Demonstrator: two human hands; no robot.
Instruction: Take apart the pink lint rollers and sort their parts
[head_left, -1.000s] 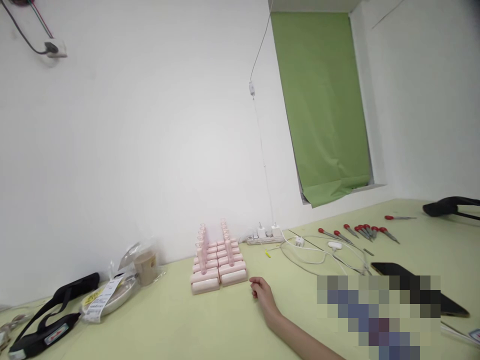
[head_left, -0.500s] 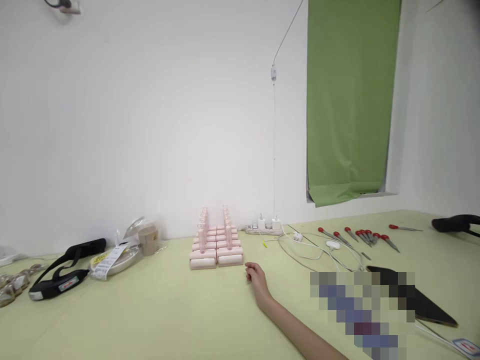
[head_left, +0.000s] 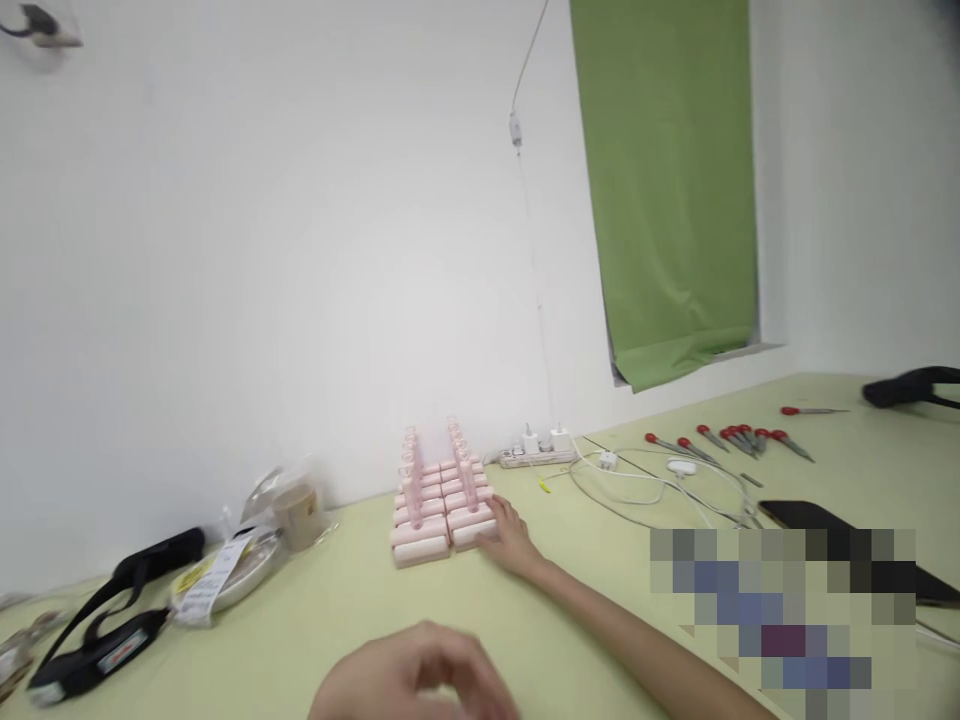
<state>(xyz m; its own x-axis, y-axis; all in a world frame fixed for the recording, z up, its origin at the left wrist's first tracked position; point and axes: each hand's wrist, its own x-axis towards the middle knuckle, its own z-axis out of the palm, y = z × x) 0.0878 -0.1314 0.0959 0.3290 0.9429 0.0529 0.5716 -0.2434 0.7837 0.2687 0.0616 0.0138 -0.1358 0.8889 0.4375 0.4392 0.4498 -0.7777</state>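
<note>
A block of pink rollers (head_left: pixel 439 505) with upright handles stands in two rows on the pale green table (head_left: pixel 315 620), near the white wall. My right hand (head_left: pixel 512 535) reaches across the table to the block's front right corner. Its thumb and fingers close round the end of the front right roller (head_left: pixel 469 531). My left hand (head_left: pixel 416 678) comes into view at the bottom edge, close to the camera. It is smeared by motion and its fingers do not show clearly.
At the left lie a black strap device (head_left: pixel 105 625), a wrapped plate (head_left: pixel 221 578) and a lidded cup (head_left: pixel 294 510). A power strip (head_left: pixel 536 455) with white cables (head_left: pixel 645 485) sits right of the rollers. Red-handled screwdrivers (head_left: pixel 731 440) and a dark tablet (head_left: pixel 810 520) lie further right.
My right hand has moved forward from the bare table to the front right roller. My left hand has come up into view at the bottom. The camera has shifted.
</note>
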